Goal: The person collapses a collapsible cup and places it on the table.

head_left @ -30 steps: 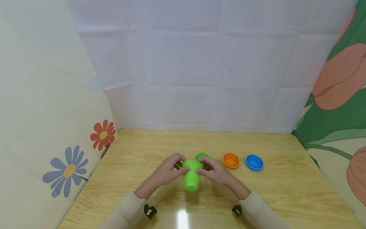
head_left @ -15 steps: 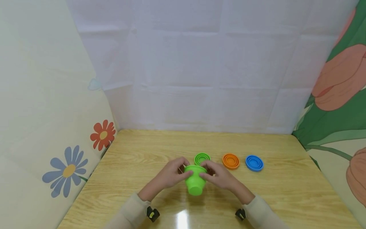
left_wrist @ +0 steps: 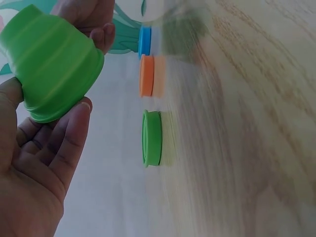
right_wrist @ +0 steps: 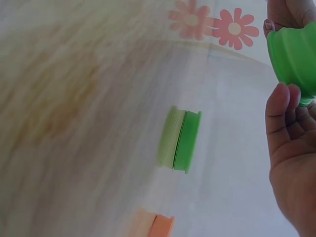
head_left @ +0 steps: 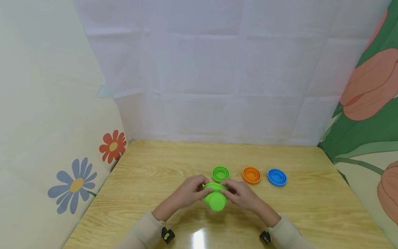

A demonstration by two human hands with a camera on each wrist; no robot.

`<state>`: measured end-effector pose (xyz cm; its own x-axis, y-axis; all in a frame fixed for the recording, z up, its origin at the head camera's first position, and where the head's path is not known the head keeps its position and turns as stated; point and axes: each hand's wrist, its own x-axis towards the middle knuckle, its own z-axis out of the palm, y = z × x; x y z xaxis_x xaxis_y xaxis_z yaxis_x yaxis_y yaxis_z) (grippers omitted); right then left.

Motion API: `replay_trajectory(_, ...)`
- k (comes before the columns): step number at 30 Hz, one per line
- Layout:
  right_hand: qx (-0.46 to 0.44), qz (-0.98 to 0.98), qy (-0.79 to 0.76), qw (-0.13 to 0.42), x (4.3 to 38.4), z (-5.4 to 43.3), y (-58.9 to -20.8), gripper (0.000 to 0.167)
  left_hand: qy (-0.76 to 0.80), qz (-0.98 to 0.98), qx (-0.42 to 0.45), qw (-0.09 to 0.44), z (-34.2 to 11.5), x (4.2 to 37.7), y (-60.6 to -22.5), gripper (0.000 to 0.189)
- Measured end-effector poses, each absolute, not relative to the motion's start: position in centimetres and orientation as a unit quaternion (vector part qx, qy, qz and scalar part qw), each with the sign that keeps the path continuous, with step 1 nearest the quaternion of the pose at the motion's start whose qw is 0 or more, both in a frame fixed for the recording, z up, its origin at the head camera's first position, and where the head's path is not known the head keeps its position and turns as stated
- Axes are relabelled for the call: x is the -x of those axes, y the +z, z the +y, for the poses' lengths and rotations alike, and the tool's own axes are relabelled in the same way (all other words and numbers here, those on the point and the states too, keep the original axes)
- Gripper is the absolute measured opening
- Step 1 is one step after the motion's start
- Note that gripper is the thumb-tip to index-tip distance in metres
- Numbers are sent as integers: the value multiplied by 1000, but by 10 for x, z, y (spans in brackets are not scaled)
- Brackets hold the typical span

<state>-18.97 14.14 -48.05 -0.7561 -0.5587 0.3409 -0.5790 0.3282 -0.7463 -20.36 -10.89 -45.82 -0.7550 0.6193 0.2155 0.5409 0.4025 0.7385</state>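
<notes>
A green collapsible cup (head_left: 217, 201) is held up over the table between both hands, its base tipped toward me. My left hand (head_left: 190, 191) pinches the rim from the left, thumb on the near side and fingers beyond it. From the other side my right hand (head_left: 244, 195) grips the same rim in a like way. In the left wrist view the cup (left_wrist: 54, 64) shows stepped, ringed walls. Just past the hands lies a second green collapsible cup (head_left: 220, 174), folded flat on the table.
To the right of the flat green cup lie an orange folded cup (head_left: 251, 175) and a blue folded cup (head_left: 277, 177). The wooden table (head_left: 168, 157) ends at a white cloth (head_left: 192, 86) behind, with flowered cloths on both sides.
The held cup has gone from tall and straight-sided to shorter and stepped, its base tipping up toward me. Both hands have shifted slightly right and nearer, uncovering the flat green cup.
</notes>
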Motion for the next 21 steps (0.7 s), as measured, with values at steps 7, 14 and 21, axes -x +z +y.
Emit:
replay_trajectory(7, -342, -822, 456, 14, 188, 142, -481, 13, 452, 824, -336, 69, -104, 201, -461, 16)
replay_trajectory(14, -336, -828, 448, 20, 185, 144, -479, 14, 494, 798, -332, 100, -105, 198, -463, 15)
replay_trajectory(21, -325, -837, 439, 31, 182, 147, -478, 15, 519, 765, -365, 108, -106, 197, -465, 12)
